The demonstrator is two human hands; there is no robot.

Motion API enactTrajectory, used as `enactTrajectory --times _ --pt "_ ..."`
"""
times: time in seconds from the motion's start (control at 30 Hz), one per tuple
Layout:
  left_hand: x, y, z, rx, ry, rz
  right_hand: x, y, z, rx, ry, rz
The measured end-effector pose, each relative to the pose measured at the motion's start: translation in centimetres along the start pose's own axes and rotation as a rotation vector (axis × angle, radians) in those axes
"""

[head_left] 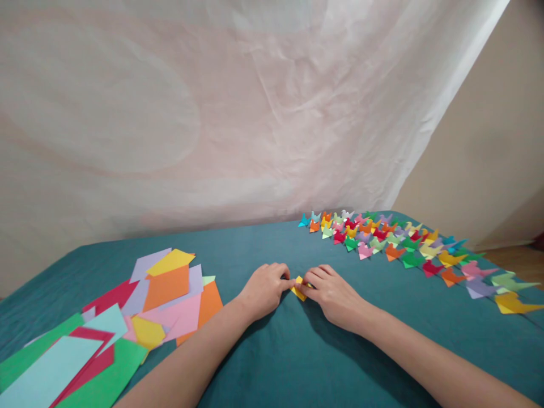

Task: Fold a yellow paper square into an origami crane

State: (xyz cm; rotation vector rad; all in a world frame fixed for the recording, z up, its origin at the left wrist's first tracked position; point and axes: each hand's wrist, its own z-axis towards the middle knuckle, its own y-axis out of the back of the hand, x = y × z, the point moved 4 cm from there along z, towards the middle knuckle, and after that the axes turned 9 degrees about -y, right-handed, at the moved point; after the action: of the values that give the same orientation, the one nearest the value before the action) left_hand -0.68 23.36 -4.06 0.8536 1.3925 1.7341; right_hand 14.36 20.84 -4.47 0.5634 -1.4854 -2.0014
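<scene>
A small piece of folded yellow paper [299, 288] is between my two hands, near the middle of the table. My left hand [267, 289] has its fingers closed at the paper's left edge. From the other side, my right hand [331, 294] pinches the paper with bent fingers. Part of the paper is hidden under the fingertips, so its exact folded shape cannot be made out.
On the left lie overlapping sheets of coloured paper [166, 289]. Rows of small folded paper birds [395, 252] stand along the right side. A dark teal cloth [255, 368] covers the table, and a pale hanging sheet [238, 113] rises behind it.
</scene>
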Motion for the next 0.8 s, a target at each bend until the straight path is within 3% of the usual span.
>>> enactTrajectory --times 0.8 --pt "-0.6 0.6 0.2 0.039 0.010 0.062 1.3 1.0 -1.0 0.076 0.000 -0.031"
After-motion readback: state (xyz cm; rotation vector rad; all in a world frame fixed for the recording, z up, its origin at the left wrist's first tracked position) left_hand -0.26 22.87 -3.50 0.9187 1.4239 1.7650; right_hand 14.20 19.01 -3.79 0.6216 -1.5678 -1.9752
